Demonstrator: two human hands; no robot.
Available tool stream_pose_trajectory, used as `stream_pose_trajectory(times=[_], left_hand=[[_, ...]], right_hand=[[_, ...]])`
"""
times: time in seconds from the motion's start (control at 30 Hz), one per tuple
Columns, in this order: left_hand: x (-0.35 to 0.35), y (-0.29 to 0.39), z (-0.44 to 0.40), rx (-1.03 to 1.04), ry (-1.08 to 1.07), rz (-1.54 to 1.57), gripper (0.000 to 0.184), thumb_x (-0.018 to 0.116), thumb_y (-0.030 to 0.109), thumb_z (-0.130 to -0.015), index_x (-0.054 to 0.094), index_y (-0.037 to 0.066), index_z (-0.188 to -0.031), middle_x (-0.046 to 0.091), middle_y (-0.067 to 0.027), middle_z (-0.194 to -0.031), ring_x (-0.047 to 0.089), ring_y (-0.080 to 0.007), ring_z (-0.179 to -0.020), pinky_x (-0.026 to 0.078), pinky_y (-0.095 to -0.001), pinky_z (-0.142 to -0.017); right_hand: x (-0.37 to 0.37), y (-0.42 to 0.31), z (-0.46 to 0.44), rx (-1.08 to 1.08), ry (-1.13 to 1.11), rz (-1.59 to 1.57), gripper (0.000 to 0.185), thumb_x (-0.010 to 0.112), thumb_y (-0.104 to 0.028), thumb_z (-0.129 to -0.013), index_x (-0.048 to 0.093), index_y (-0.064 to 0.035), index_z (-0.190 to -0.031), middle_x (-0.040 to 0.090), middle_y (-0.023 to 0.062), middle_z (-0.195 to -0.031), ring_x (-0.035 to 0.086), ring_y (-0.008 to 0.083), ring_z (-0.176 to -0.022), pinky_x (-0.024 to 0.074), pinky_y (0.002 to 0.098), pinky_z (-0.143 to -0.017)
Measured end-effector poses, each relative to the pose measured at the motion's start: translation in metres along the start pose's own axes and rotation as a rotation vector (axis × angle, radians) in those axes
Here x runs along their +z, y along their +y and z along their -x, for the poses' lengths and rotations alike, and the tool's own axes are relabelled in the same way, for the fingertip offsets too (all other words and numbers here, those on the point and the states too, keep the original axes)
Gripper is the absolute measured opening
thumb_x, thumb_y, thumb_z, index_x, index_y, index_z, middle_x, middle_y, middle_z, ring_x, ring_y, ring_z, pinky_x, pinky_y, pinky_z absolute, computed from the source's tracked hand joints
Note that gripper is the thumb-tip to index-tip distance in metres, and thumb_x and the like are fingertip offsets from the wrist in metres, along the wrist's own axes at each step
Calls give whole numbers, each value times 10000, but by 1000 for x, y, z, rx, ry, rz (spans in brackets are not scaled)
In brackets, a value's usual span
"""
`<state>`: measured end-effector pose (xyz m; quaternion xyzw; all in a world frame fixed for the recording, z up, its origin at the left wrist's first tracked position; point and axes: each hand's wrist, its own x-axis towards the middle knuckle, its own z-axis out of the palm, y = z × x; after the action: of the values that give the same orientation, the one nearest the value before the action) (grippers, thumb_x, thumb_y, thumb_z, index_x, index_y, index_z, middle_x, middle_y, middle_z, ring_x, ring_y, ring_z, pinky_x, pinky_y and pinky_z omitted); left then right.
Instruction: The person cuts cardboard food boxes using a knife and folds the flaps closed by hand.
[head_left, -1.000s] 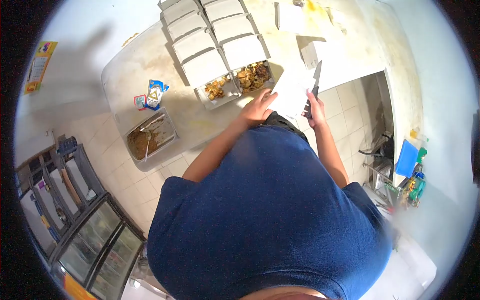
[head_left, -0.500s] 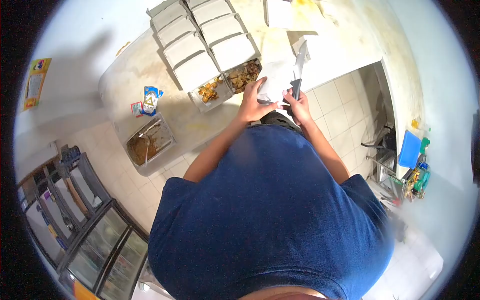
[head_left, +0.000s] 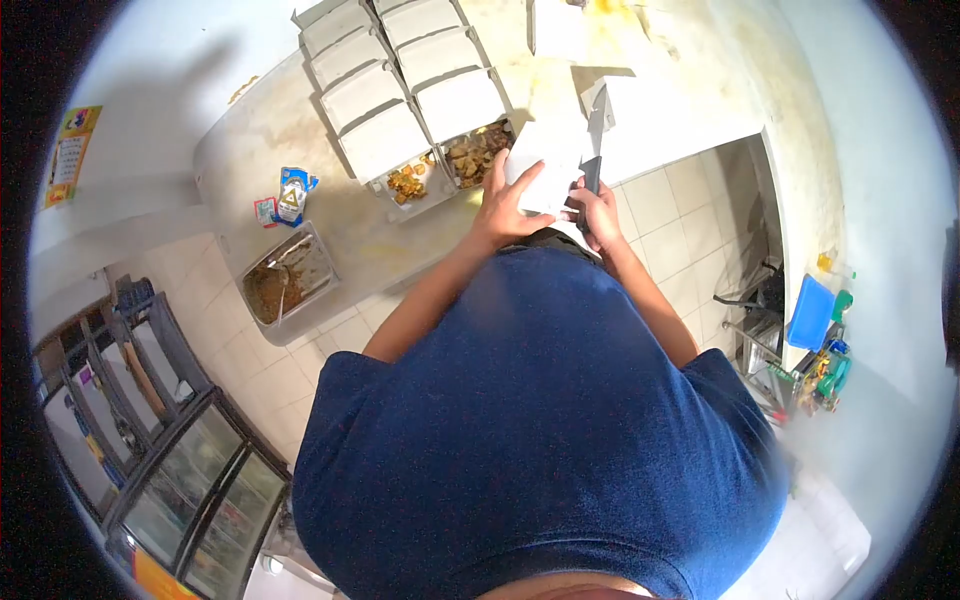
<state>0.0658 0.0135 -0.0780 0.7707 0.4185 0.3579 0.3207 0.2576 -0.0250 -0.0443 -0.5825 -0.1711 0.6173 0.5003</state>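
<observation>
My left hand (head_left: 508, 205) has its fingers wrapped over the left side of a white box or folded card (head_left: 550, 178) at the counter's front edge. My right hand (head_left: 597, 213) grips the dark handle of a knife (head_left: 597, 125), whose blade points up and away; that hand is against the right side of the white piece. Left of my left hand, two open white boxes hold browned food pieces: one box (head_left: 478, 155) is nearer, the other (head_left: 410, 187) further left.
More white boxes (head_left: 380, 140) run back in two rows. A blue packet (head_left: 292, 196) and a tray of brown sauce with a spoon (head_left: 290, 278) are at the left. Another white box (head_left: 612, 100) lies behind the knife. A blue tray (head_left: 811, 312) is at the right.
Both hands have moved left and closer together since the first frame. The white piece has been turned and now looks more compact between them. The knife remains in my right hand.
</observation>
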Motion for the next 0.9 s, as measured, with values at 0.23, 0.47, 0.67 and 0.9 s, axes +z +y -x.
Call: stream_pose_trajectory(times=[0.23,0.47,0.67,0.9], left_hand=[[-8,18,-12,71,-144,-169,861,836,466,-586,564,222,-1366,236,-264,-1493,298,-456,-1345,269,-548,-1112],[2,9,-16,-118,247,507,654,785,350,-771,523,18,-1270,477,-202,-1328,491,-350,-1208,444,-452,-980],[-5,-43,-9,-702,5,871,452,631,151,-943,413,7,-1311,564,-149,-1218,635,-218,-992,568,-306,-763],[-16,-45,-21,-840,219,897,509,550,314,-999,344,26,-1365,582,-159,-1185,648,-222,-938,559,-311,-727]], right_hand=[[5,-28,-10,-136,165,211,370,793,-254,-830,455,-107,-860,536,20,-775,615,156,-704,556,306,-504],[9,-41,-21,-166,154,174,371,822,-138,-792,458,-127,-864,516,-16,-783,568,108,-685,529,287,-508],[17,-21,-28,-110,20,209,380,807,-130,-808,441,-97,-902,530,29,-888,646,182,-835,622,344,-624],[26,-20,-74,-131,17,134,350,779,-116,-829,439,-82,-903,551,62,-875,641,202,-819,636,384,-652]])
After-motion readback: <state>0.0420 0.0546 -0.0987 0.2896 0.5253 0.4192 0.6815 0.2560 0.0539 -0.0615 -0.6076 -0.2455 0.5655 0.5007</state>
